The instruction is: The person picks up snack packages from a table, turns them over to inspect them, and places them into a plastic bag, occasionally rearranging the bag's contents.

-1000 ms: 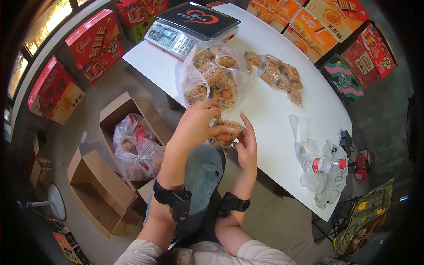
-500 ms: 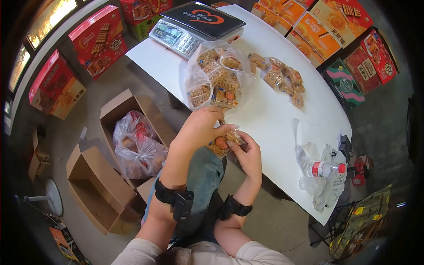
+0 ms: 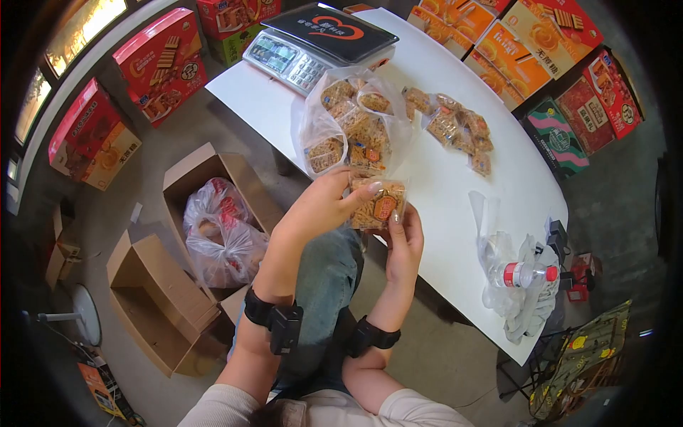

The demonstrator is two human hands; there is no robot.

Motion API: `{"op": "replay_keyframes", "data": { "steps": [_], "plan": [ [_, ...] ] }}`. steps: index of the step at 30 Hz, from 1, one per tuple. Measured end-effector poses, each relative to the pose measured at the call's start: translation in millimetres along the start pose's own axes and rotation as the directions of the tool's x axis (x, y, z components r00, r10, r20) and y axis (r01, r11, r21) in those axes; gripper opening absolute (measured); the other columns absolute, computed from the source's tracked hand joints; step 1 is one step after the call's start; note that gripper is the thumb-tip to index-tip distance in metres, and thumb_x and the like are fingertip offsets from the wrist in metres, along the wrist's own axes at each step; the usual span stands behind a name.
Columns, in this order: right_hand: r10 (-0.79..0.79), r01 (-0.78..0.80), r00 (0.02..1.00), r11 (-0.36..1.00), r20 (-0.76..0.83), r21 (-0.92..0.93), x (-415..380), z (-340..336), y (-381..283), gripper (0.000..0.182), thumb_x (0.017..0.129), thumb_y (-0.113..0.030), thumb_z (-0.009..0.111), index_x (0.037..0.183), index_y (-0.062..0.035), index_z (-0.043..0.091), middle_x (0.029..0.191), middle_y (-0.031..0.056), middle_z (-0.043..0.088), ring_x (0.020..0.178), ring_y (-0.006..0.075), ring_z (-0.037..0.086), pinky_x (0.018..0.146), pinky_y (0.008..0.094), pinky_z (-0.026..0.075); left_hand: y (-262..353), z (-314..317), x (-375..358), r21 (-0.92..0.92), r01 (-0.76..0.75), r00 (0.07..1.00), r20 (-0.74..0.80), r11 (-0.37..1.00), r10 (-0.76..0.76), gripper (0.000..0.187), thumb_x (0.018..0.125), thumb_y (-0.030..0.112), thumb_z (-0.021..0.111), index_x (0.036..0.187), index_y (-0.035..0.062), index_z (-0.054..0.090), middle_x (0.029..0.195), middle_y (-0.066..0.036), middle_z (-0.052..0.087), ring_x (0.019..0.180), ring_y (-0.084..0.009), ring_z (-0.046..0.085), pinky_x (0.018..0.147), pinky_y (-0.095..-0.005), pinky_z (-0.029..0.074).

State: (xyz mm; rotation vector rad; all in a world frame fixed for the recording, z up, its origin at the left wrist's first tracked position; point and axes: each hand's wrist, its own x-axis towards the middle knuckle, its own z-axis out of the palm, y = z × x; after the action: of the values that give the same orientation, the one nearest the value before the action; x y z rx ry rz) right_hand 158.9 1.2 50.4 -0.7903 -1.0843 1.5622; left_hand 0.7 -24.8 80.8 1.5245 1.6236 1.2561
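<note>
One wrapped snack (image 3: 379,205) is held between both hands at the near edge of the white table (image 3: 448,220). The left hand (image 3: 321,201) grips its left side, thumb across the top; the right hand (image 3: 405,249) supports the lower right corner, thumb on the front. Just beyond stands an open plastic bag (image 3: 309,132) of similar snacks, near the scale (image 3: 316,50). Loose packets (image 3: 455,129) lie to its right.

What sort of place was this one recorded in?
Probably a small snack shop or packing room: a digital scale and a translucent bag of wrapped snacks sit on a white table, with printed cartons beyond it.
</note>
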Motion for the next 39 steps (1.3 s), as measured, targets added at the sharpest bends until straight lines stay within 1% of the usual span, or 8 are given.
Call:
{"op": "replay_keyframes", "data": {
  "steps": [8,12,14,17,26,33,35,39],
  "plan": [
    [0.104,-0.111,0.994,0.961,-0.042,-0.255,5.0,-9.5,13.3,0.052,0.094,-0.044,0.034,0.105,0.0015,0.055,0.095,0.0086,0.058,0.083,0.0158,0.055,0.075,0.0286,0.044,-0.1,-5.0,-3.2,0.103,-0.004,0.997,0.073,0.995,-0.004,0.033,0.082,0.026,0.062,0.096,-0.0038,0.059,0.098,-0.015,0.059,0.09,-0.0257,0.057,0.079,-0.0327,0.043],
    [0.087,-0.106,0.992,0.972,-0.094,-0.211,3.0,0.4,8.0,0.046,0.093,-0.041,0.038,0.097,0.0,0.056,0.087,0.0057,0.057,0.078,0.0127,0.052,0.07,0.0262,0.043,6.1,-7.0,-2.9,0.089,-0.028,0.998,0.065,0.996,0.022,0.034,0.082,0.027,0.061,0.094,-0.0048,0.059,0.09,-0.015,0.06,0.084,-0.0251,0.058,0.075,-0.0321,0.045],
    [0.022,-0.037,0.998,0.956,-0.057,-0.29,3.5,-2.1,11.7,0.039,0.092,-0.039,0.044,0.084,-0.0029,0.055,0.074,-0.0005,0.05,0.068,0.0079,0.044,0.06,0.0223,0.037,14.1,-9.0,-3.0,0.002,0.255,0.962,0.101,0.967,-0.254,0.037,0.082,0.03,0.061,0.087,-0.0067,0.06,0.08,-0.016,0.059,0.073,-0.0245,0.057,0.068,-0.0323,0.045],
    [0.085,-0.089,0.996,0.94,-0.025,-0.329,1.9,-4.1,8.6,0.036,0.09,-0.037,0.05,0.072,-0.0055,0.049,0.065,-0.0052,0.041,0.061,0.0048,0.036,0.053,0.0205,0.029,15.2,-13.1,-1.9,0.216,0.148,0.982,0.085,0.965,-0.17,0.04,0.081,0.032,0.061,0.078,-0.0081,0.059,0.071,-0.017,0.056,0.062,-0.0236,0.053,0.06,-0.0333,0.044],
    [0.027,-0.029,1.0,0.961,-0.008,-0.276,4.5,-6.4,13.2,0.034,0.089,-0.034,0.054,0.069,-0.0062,0.05,0.064,-0.0067,0.041,0.059,0.0032,0.034,0.05,0.0193,0.025,2.1,-4.2,1.3,0.206,0.02,0.991,0.127,0.978,-0.047,0.04,0.08,0.032,0.061,0.074,-0.0075,0.059,0.069,-0.016,0.056,0.061,-0.0237,0.054,0.059,-0.0333,0.043],
    [-0.019,0.015,0.999,0.993,-0.033,-0.121,7.2,-14.1,22.1,0.024,0.087,-0.024,0.056,0.076,-0.0032,0.056,0.069,-0.0042,0.047,0.062,0.0038,0.041,0.054,0.0186,0.033,0.9,0.0,4.3,0.183,0.045,0.985,0.158,0.982,-0.074,0.042,0.08,0.035,0.06,0.076,-0.0064,0.061,0.069,-0.016,0.058,0.062,-0.0247,0.056,0.06,-0.0329,0.044],
    [0.002,-0.008,0.996,0.997,-0.087,-0.075,6.0,-15.6,21.8,0.031,0.088,-0.026,0.051,0.095,0.0042,0.057,0.084,0.0059,0.058,0.078,0.0106,0.055,0.07,0.0252,0.047,5.6,1.2,5.2,0.182,0.045,0.983,0.165,0.982,-0.076,0.043,0.081,0.037,0.058,0.076,-0.0061,0.061,0.069,-0.016,0.058,0.062,-0.0258,0.057,0.06,-0.0339,0.044],
    [0.049,-0.041,0.992,0.997,-0.118,0.071,5.1,-13.0,18.0,0.03,0.087,-0.027,0.052,0.094,0.0022,0.057,0.085,0.0076,0.059,0.077,0.0127,0.057,0.068,0.026,0.048,3.7,6.9,6.4,0.199,0.01,0.987,0.156,0.98,-0.042,0.046,0.082,0.039,0.056,0.075,-0.0059,0.061,0.07,-0.017,0.058,0.063,-0.0277,0.057,0.061,-0.0347,0.045]
  ]
}}
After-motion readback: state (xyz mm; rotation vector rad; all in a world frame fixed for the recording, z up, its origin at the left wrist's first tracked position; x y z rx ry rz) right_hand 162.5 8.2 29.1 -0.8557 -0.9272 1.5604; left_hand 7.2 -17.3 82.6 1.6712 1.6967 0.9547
